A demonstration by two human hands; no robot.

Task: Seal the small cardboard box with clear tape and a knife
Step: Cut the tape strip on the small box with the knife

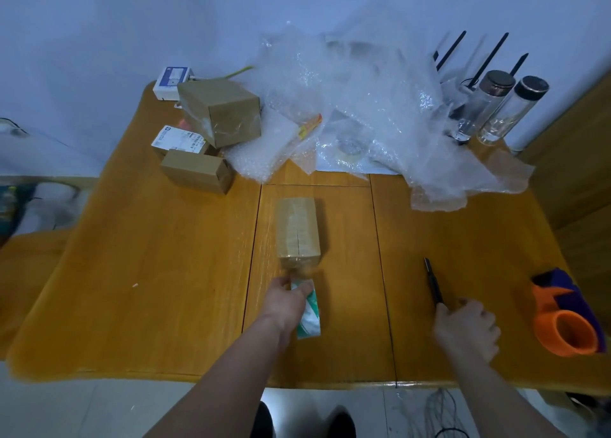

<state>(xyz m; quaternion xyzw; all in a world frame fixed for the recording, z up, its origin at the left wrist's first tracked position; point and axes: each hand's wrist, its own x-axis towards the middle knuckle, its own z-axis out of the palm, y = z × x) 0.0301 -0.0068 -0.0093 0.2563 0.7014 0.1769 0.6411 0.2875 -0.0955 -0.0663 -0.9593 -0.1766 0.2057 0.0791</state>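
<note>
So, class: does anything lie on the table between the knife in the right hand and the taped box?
Nothing visible does. Only bare table separates the knife, gripped by the right hand, from the small box.

Wooden bench (165, 272), and it's busy: small cardboard box (298, 231) dead centre, black knife (433, 282) lying to its right, orange tape dispenser (565, 325) at the right edge. Far left, brown boxes (220, 111) clustered; bubble wrap (347, 107) heaped across the back, two glass bottles (496, 107) beside it.
</note>
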